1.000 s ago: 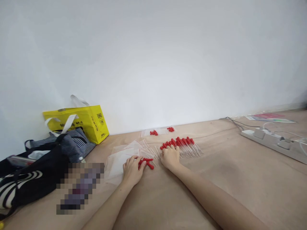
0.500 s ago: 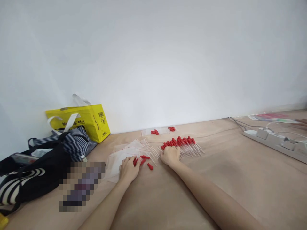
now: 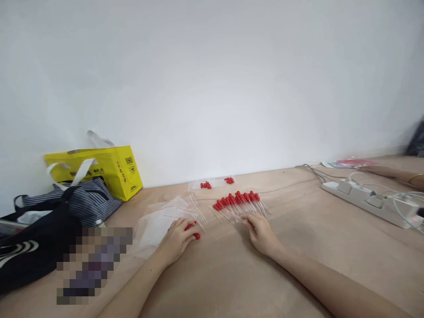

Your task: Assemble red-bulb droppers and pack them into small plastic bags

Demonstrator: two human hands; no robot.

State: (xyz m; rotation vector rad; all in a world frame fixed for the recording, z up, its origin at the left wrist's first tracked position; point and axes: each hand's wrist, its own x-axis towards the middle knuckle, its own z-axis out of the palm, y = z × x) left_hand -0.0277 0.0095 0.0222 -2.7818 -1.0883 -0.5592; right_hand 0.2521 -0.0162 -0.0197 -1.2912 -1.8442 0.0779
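Note:
My left hand (image 3: 177,240) lies low on the table, its fingers curled over red rubber bulbs (image 3: 197,236); parts of the bulbs are hidden under them. Between the thumb and fingers of my right hand (image 3: 261,232) is a thin clear dropper tube (image 3: 236,217), pointing left. Just beyond it, a row of red-capped droppers (image 3: 243,201) lies side by side, bulbs away from me. Several bare tubes (image 3: 198,215) lie between my hands, next to clear zip bags (image 3: 157,225) on the left.
Against the wall lies a clear bag (image 3: 217,183) with more red bulbs. A yellow bag (image 3: 115,170), a striped bag (image 3: 99,198) and a black bag (image 3: 43,247) stand left. A power strip (image 3: 364,198) with cables sits right, near another person's hand (image 3: 380,170).
My right hand has pulled back from the dropper row and now holds a clear tube. My left hand has closed over the loose red bulbs. The view has turned slightly right.

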